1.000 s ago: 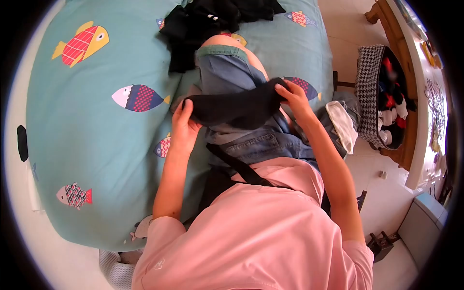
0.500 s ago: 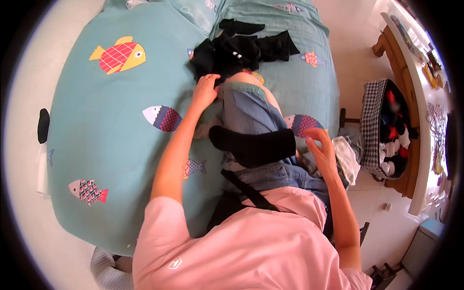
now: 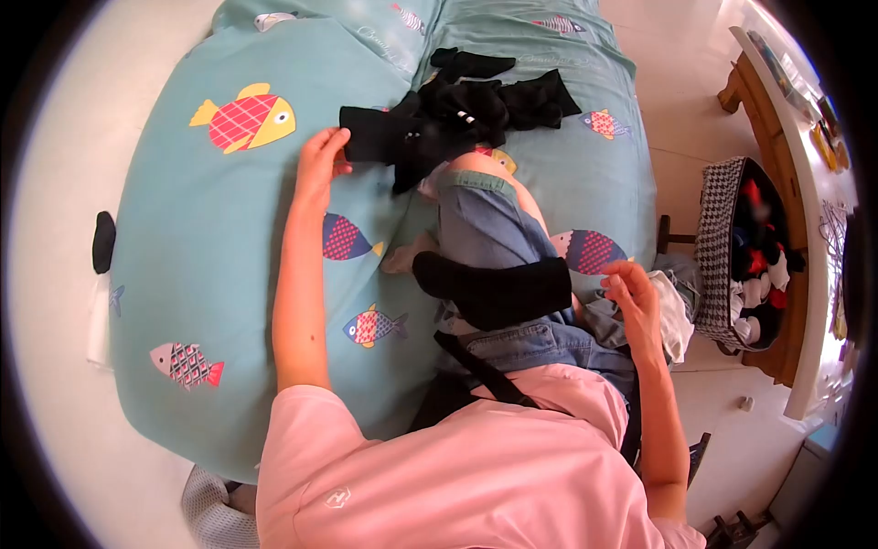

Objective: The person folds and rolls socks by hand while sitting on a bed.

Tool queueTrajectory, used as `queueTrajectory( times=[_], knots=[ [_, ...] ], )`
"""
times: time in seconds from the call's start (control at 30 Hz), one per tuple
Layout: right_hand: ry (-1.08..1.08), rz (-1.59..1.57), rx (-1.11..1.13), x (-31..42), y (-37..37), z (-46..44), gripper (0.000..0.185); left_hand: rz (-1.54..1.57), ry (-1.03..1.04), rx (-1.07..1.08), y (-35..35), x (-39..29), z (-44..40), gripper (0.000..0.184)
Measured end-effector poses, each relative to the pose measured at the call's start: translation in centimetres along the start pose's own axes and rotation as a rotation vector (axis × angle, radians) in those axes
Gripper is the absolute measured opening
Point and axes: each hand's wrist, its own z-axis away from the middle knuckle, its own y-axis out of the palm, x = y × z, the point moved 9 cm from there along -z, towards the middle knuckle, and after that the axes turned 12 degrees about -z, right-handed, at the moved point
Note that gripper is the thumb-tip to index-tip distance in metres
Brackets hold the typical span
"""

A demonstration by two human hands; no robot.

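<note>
My left hand (image 3: 322,163) pinches the cuff end of a black sock (image 3: 370,135), whose other end lies against a heap of black socks (image 3: 480,105) on the bed. Another black sock (image 3: 498,291) lies flat across my lap, over the denim shorts (image 3: 485,220). To the right of that sock, my right hand (image 3: 631,295) hovers with its fingers apart and nothing in them.
Fish-patterned teal bedding (image 3: 238,220) spreads under my leg. A houndstooth basket (image 3: 718,247) of mixed clothes stands on the floor at the right, beside a wooden-legged table (image 3: 777,137). Pale cloth (image 3: 672,316) lies near my right wrist. A black item (image 3: 104,242) is at the far left.
The black sock between my hands was laid on my lap and released. My left hand moved up to the heap, then leftward with another sock. The view shifted, showing more of the bed.
</note>
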Motion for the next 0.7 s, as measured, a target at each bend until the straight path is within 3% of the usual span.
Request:
queueTrajectory(
  times=[0.23, 0.3, 0.33, 0.43, 0.53, 0.57, 0.63, 0.7],
  knots=[
    [0.018, -0.158, 0.246, 3.7, 5.7, 0.4, 0.016, 0.519, 0.140, -0.024, -1.2, -9.5, 8.2, 0.023],
    [0.021, -0.330, 0.412, 6.6, 8.6, 1.1, 0.030, 0.520, 0.170, 0.024, 0.3, -12.7, 11.7, 0.027],
    [0.017, -0.428, 0.511, 8.0, 10.2, 1.6, 0.048, 0.415, 0.215, 0.207, 2.4, -14.4, 13.6, 0.028],
    [0.190, -0.695, 0.660, 8.3, 12.3, 2.4, 0.062, 0.146, 0.316, 0.647, 11.0, -15.1, 19.9, 0.026],
    [0.394, -0.487, 0.270, 1.0, 7.2, 1.0, 0.062, -0.135, 0.537, 0.425, 11.9, -12.6, 19.4, 0.037],
    [0.422, -0.418, 0.243, -0.9, 5.9, 1.1, 0.058, -0.118, 0.487, 0.381, 11.6, -10.9, 18.4, 0.028],
    [0.398, -0.267, 0.237, -5.1, 3.9, 1.4, 0.048, -0.067, 0.254, 0.507, 12.6, -4.9, 17.6, 0.022],
    [0.480, -0.294, 0.150, -8.4, 2.3, 1.8, 0.042, -0.318, 0.310, 0.493, 13.5, -1.3, 17.5, 0.019]
  ],
)
